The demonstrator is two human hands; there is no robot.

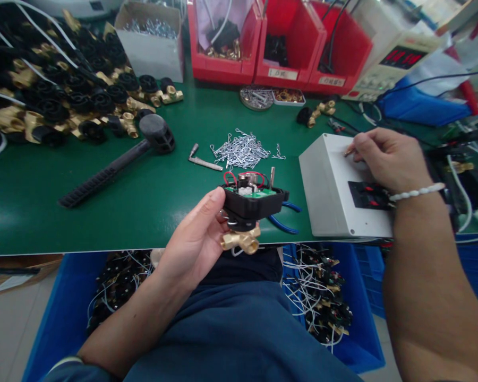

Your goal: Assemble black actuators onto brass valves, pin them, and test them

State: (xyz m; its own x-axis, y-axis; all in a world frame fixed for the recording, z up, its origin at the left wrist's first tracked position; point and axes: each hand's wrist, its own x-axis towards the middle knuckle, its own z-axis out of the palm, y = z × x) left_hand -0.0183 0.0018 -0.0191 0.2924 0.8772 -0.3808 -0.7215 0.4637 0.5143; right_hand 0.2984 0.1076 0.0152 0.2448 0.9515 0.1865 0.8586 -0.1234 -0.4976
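My left hand [199,239] grips a motorized valve [255,204] above the table's front edge. Its open black housing shows a green circuit board, red wires and an upright metal pin; a brass valve body hangs underneath. Over the grey box [329,185], my right hand [390,156] is closed, thumb and fingers pinching a small metal switch lever [348,152] at its top; the fingers partly hide it. Below that hand is a black panel [366,195] with red parts. Blue-handled pliers [283,225] lie partly hidden behind the valve.
Wire clips [242,150] lie heaped mid-table beside a small metal tool [205,162]. To the left are a black mallet [119,164] and piled brass valves [83,101]. Red bins [227,69] and a power supply [394,63] stand behind. Blue crates [366,339] sit below.
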